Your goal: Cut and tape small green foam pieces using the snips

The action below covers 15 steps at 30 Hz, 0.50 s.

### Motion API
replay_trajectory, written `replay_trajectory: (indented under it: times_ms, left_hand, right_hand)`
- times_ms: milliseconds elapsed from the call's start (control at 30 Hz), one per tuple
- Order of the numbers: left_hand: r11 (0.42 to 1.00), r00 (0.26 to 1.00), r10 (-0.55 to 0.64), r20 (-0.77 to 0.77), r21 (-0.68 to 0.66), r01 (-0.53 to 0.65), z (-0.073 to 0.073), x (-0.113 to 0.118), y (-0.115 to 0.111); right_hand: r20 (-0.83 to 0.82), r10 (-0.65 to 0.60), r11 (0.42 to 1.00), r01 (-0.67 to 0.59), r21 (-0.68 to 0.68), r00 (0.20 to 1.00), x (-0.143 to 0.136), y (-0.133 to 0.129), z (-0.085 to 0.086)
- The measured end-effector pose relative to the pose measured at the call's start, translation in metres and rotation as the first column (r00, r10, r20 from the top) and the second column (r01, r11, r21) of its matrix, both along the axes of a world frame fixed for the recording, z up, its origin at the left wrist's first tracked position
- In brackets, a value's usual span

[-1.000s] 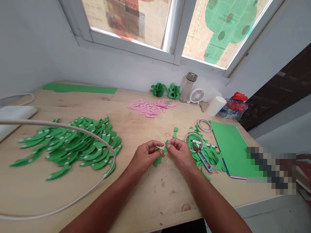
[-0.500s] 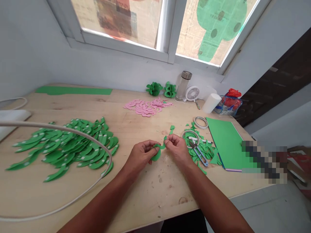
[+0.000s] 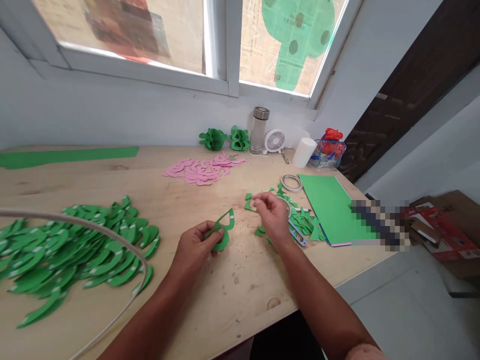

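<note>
My left hand [image 3: 197, 246] pinches a curved green paper cutout [image 3: 220, 241] between thumb and fingers. A small whitish patch shows near the cutout's raised upper end. My right hand [image 3: 273, 216] is apart from it, to the right, with thumb and fingertips pressed together; whether a small piece is between them I cannot make out. Just beyond those fingertips lies a green paper scrap [image 3: 248, 201]. Beside the right hand are a pile of green scraps [image 3: 305, 223] and blue-handled thread snips [image 3: 297, 234], partly hidden by the hand.
Many green cutouts with white patches [image 3: 93, 240] are heaped at left, under an arching white cable [image 3: 123, 241]. Pink cutouts [image 3: 202, 170], green paper flowers [image 3: 212, 139], a bottle [image 3: 258, 131], a small fan [image 3: 275, 141], a tape roll [image 3: 291, 183] and green sheets [image 3: 333, 205] lie around.
My hands have moved apart: the left keeps the green cutout, while the right has let go of its end and lifted away toward the scraps. The view has turned right.
</note>
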<state>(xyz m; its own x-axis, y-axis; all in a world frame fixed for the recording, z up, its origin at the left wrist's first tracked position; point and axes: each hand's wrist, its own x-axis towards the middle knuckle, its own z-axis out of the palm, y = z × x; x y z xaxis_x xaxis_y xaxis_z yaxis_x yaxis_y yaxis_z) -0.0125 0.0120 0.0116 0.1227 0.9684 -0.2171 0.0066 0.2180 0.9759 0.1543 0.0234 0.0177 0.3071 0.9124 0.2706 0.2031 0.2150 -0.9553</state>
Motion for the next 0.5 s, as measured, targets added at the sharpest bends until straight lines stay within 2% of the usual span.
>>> replay_trajectory:
  times_ms: [67, 133, 200, 267, 333, 400, 500]
  left_hand:
    - [1.000, 1.000, -0.003, -0.001, -0.003, 0.003, -0.001, 0.000, 0.000]
    - [1.000, 1.000, -0.004, 0.010, -0.002, 0.004, -0.002, -0.001, 0.001]
    - [1.000, 1.000, -0.009, 0.023, -0.001, 0.009, -0.004, -0.001, 0.002]
    - [1.000, 0.999, -0.016, 0.032, -0.003, 0.017, -0.006, -0.001, 0.003]
    - [1.000, 0.999, -0.024, 0.033, 0.000, 0.024, -0.007, 0.000, 0.003]
    - [0.999, 0.999, -0.032, 0.030, -0.002, 0.033, -0.007, 0.001, 0.002]
    - [0.999, 0.999, -0.043, 0.014, -0.017, 0.043, -0.004, 0.001, 0.002]
  right_hand:
    - [-0.029, -0.059, 0.998, 0.059, 0.011, 0.998, 0.013, -0.006, 0.011]
    - [0.013, -0.107, 0.994, 0.107, 0.018, 0.994, 0.031, -0.014, 0.020]
    - [0.118, -0.139, 0.990, 0.139, 0.010, 0.983, 0.052, -0.020, 0.023]
    - [0.250, -0.109, 0.989, 0.130, -0.069, 0.962, 0.074, -0.022, 0.020]
    - [0.423, -0.074, 0.979, 0.146, -0.140, 0.903, 0.093, -0.020, 0.013]
    - [0.585, -0.018, 0.968, 0.159, -0.192, 0.811, 0.104, -0.017, 0.004]
    - [0.745, 0.035, 0.964, 0.175, -0.202, 0.667, 0.106, -0.016, -0.005]
